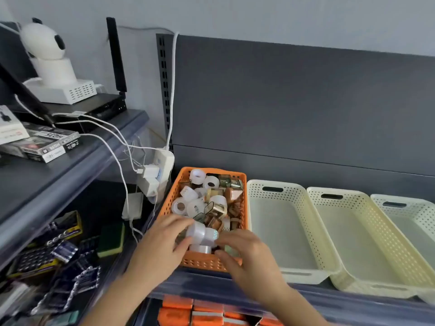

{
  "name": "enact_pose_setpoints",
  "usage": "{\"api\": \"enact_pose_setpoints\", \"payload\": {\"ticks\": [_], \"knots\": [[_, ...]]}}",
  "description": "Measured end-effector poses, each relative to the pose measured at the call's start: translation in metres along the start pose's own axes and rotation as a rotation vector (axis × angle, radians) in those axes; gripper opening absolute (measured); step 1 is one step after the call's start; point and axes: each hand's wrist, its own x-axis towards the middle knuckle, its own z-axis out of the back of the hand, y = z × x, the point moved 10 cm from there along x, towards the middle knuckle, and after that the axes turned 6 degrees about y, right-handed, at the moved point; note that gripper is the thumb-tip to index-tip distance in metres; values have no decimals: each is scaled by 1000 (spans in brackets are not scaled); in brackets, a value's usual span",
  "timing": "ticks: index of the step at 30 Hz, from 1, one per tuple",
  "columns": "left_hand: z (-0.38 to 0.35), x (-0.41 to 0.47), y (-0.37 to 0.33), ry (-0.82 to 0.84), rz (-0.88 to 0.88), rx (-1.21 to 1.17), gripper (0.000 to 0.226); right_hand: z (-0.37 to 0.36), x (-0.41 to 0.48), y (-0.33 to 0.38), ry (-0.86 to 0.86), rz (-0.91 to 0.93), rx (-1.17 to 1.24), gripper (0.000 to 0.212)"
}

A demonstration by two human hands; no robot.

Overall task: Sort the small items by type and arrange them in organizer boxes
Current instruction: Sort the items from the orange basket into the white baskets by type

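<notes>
With left hand (pixel 162 243) and right hand (pixel 244 257), clasps three glossy, translucent tape rolls (pixel 200 232) over near end of one orange basket (pixel 171 196) heaped with more rolls, on shelf (pixel 211 287); three cream baskets (pixel 303 208) alongside.

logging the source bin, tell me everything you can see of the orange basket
The orange basket is a rectangular plastic bin with perforated walls, upright on the shelf beside a cream basket. It holds mixed clear rolls and gold-brown rolls. The left hand grips clear rolls over its near end; the right hand reaches in beside them.
</notes>
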Motion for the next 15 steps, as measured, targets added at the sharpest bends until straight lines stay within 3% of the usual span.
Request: {"api": "enact_pose_setpoints", "payload": {"ticks": [3,7,10,15], "knots": [[-18,18,7,107,40,40,47,-12,24,-7,16,-41,-138,30],[-30,25,19,141,129,52,27,-35,41,-27,128,-164,-266,40],[-36,25,24,159,105,27,13,-39,47,-36,155,-219,-302,31],[-41,27,23,144,65,-53,16,-45,51,-46,170,-268,-232,20]]}}
